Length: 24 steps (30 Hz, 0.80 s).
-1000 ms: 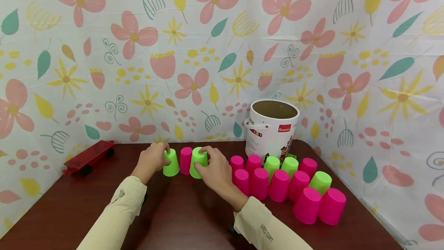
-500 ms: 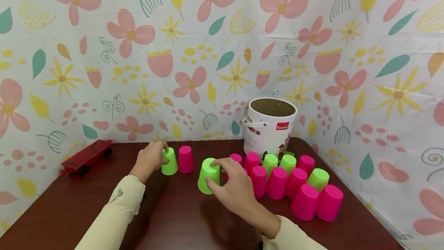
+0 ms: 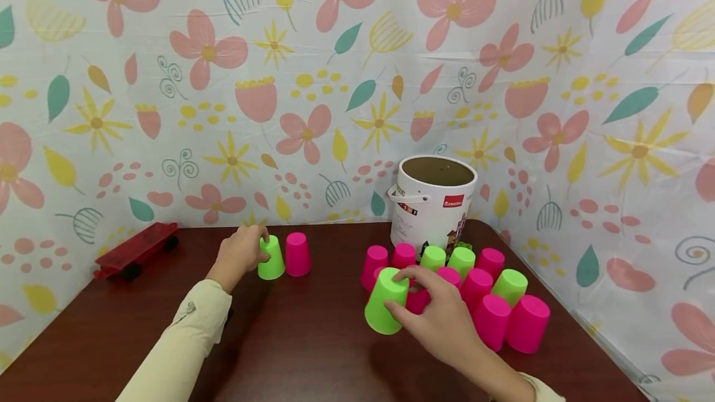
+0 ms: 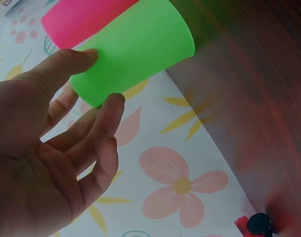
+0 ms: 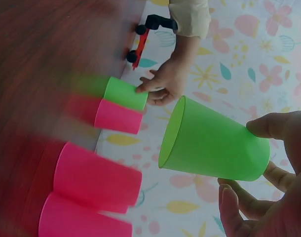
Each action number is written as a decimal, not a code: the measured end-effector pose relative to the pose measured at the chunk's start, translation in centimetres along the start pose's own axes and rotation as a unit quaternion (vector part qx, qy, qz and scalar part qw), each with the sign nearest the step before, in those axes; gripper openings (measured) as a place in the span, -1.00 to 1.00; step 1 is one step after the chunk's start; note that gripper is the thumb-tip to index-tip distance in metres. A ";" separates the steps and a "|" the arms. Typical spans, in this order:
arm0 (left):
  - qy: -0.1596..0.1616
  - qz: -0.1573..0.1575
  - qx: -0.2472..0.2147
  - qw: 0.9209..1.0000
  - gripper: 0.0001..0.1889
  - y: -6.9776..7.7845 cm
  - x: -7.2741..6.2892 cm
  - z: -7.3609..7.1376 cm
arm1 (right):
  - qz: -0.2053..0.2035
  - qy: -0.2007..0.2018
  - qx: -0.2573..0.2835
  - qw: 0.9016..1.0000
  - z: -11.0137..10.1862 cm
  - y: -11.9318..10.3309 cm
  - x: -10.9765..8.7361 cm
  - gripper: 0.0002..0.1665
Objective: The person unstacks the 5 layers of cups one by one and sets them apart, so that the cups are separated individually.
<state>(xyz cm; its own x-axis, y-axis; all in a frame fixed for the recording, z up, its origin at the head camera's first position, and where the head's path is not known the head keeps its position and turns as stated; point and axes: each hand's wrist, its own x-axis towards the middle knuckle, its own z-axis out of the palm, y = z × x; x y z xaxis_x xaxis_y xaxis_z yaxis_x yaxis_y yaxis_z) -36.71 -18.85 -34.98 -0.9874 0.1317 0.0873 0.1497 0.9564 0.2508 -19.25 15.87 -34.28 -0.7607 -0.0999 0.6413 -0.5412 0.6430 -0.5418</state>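
Note:
A green cup (image 5: pixel 217 143), upside down, is pinched near its closed end between the thumb and fingers of my right hand (image 3: pixel 441 315). In the right wrist view its open rim hangs clear of the table. It overlaps the front left of the cup group in the head view. At the back left, my left hand (image 3: pixel 240 256) pinches another upturned green cup (image 4: pixel 135 52), thumb on one side and fingers on the other. That cup stands on the table, with a pink cup (image 3: pixel 298 254) close at its right.
Several upturned pink cups (image 3: pixel 527 324) and green cups (image 3: pixel 510 287) stand grouped at the right. Behind them is a white bucket (image 3: pixel 427 222) with a handle. A red toy skateboard (image 3: pixel 136 250) lies at the back left. Patterned cloth (image 3: pixel 335 110) hangs behind the brown table (image 3: pixel 290 352).
My right hand has lifted its green cup away from beside the pink one and carried it right and nearer to me. My left hand keeps its hold on the other green cup.

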 end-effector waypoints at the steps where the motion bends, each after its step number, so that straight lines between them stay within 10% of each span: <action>1: 0.001 0.000 -0.002 1.000 -0.64 0.0 0.0 0.0 | -0.002 0.003 -0.001 1.000 -0.5 0.2 -0.2 -0.50; 24: -0.003 0.003 -0.040 0.999 -0.62 -0.6 -0.2 -0.1 | 0.189 -0.110 -0.106 0.970 -6.7 6.4 -3.0 -0.55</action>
<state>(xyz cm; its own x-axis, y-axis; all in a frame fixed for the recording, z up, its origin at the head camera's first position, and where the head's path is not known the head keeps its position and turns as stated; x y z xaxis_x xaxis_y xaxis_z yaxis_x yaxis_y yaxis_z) -36.56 -19.48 -35.05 -0.9868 0.1385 0.0840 0.1586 0.9315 0.3273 -18.02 25.33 -36.02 -0.9610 0.0288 0.2751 -0.1410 0.8045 -0.5770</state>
